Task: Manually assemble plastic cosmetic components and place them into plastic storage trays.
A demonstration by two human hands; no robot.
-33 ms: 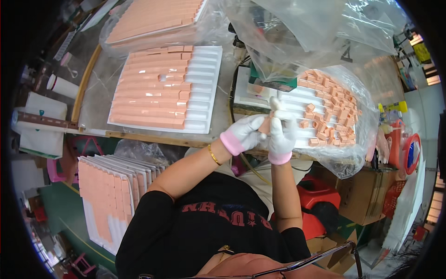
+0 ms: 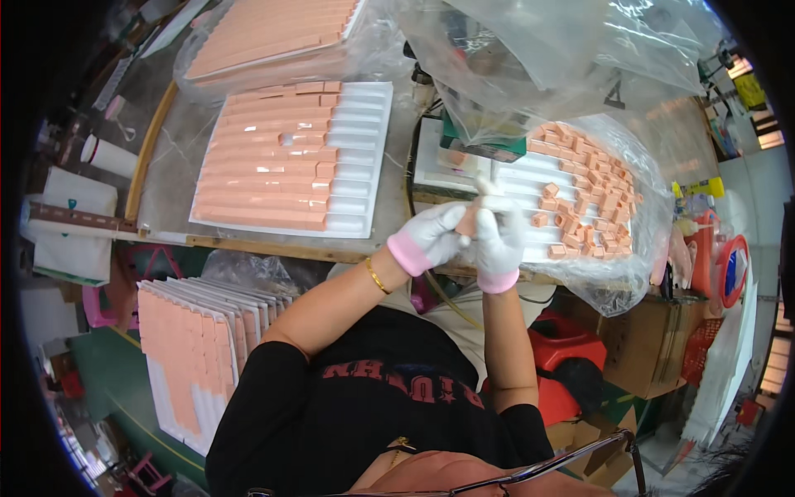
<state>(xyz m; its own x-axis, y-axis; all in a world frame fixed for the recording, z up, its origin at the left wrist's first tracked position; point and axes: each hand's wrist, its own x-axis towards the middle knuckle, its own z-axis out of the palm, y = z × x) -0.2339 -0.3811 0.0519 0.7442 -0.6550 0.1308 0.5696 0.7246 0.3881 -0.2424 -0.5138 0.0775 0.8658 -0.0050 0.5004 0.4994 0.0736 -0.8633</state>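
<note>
Both my hands wear white gloves with pink cuffs and meet over the table's front edge. My left hand [image 2: 431, 236] and my right hand [image 2: 499, 236] pinch a small peach-coloured block piece [image 2: 468, 222] between their fingertips. Just behind them lies a white grooved tray [image 2: 513, 178] inside a clear plastic bag, with several loose peach blocks [image 2: 592, 195] piled on its right side. To the left a second white grooved tray [image 2: 360, 157] holds rows of peach blocks [image 2: 265, 166] across most of its width; its right columns are bare.
A bagged tray of peach blocks [image 2: 265, 33] lies at the back. Crumpled clear plastic bags [image 2: 563, 58] cover a green device [image 2: 480, 145]. A stack of filled trays [image 2: 199, 348] leans at lower left. A red container [image 2: 571, 344] and cardboard boxes [image 2: 654, 348] sit at lower right.
</note>
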